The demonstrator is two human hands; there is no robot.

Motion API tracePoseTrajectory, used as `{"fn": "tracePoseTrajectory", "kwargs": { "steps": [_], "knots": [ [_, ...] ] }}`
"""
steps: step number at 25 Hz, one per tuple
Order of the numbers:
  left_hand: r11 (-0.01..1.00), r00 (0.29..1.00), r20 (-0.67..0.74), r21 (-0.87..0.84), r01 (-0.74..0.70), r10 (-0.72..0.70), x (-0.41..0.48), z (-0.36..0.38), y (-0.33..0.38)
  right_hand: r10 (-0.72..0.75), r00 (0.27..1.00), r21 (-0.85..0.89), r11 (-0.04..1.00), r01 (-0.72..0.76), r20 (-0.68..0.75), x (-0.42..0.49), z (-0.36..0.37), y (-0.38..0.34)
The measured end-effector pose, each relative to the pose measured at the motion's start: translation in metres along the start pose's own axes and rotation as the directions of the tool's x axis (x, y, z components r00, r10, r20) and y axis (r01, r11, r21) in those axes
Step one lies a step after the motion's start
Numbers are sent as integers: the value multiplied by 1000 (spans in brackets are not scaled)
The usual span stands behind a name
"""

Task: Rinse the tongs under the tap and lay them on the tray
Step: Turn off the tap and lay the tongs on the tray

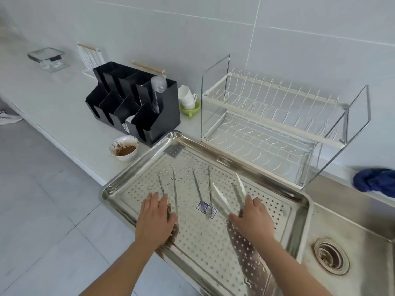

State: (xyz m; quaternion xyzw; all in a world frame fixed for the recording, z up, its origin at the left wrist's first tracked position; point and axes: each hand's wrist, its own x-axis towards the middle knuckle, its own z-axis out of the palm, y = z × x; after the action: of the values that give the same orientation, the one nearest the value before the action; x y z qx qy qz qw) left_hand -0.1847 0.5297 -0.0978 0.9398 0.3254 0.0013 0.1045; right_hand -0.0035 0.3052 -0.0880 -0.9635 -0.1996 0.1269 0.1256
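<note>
A perforated steel tray (213, 151) lies on the counter edge, partly over the sink. Three pairs of tongs rest on it side by side. The left metal tongs (174, 189) have their hinge end under my left hand (156, 218), which lies flat with the fingers stretched out. The middle metal tongs (199, 189) lie untouched over a blue sticker. The right, white-tipped tongs (220, 195) run under my right hand (254, 221), whose fingers are spread, palm down. No tap is in view.
The steel sink (363, 227) with its drain (330, 257) is at the right. A white dish rack (273, 116) stands behind the tray. A black organizer (136, 103), a dirty bowl (124, 147), stacked cups (189, 99) and a blue cloth (374, 180) are nearby.
</note>
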Motion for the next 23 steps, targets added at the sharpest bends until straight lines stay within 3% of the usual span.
{"fn": "tracePoseTrajectory", "kwargs": {
  "steps": [13,15,17,20,23],
  "knots": [
    [995,990,140,-98,1,12,48,0,-22,320,943,-44,945,-325,-90,-9,13,-39],
    [994,989,145,-111,10,6,55,-2,-24,258,942,-38,962,-272,-216,-16,15,-51],
    [995,987,162,-102,14,2,62,-2,-22,119,961,-1,992,-123,-250,-19,20,-70],
    [999,985,173,-37,8,-1,71,-2,-14,-1,991,32,999,6,-132,-11,32,-105],
    [1000,987,156,-12,-28,29,79,1,-6,4,998,42,999,-1,-56,7,39,-115]
  ]
}}
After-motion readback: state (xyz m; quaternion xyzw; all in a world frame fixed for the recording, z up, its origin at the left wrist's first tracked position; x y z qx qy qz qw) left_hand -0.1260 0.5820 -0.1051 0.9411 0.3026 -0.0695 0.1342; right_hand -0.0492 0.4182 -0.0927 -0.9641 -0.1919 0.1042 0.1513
